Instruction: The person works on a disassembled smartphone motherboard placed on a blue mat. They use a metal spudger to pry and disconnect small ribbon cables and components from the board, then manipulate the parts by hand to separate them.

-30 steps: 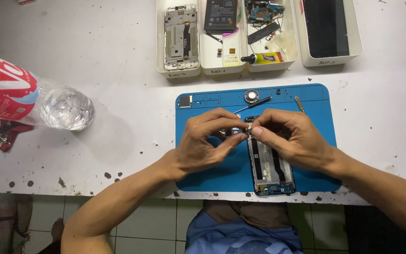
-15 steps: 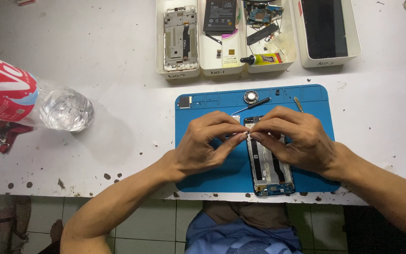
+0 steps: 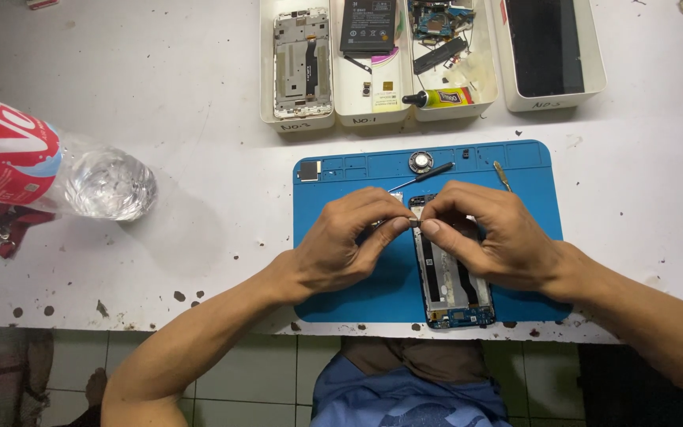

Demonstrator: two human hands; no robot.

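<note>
Partly hidden phone frame (image 3: 452, 289), tiny part (image 3: 415, 224) obscured between fingertips (image 3: 398, 225)

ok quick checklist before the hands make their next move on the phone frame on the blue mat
1. Small part pinched between both thumbs and forefingers: ok; the left hand and right hand meet on a small metal part.
2. Phone frame lies flat on the blue mat: ok.
3. Part lined up with its seat: cannot tell; the fingers hide it.
4. Screwdriver within reach on the mat: ok.
5. Water bottle away from the electronics: ok; it lies on its side far to the left.
6. Glue tube closed: cannot tell; too small.
</note>
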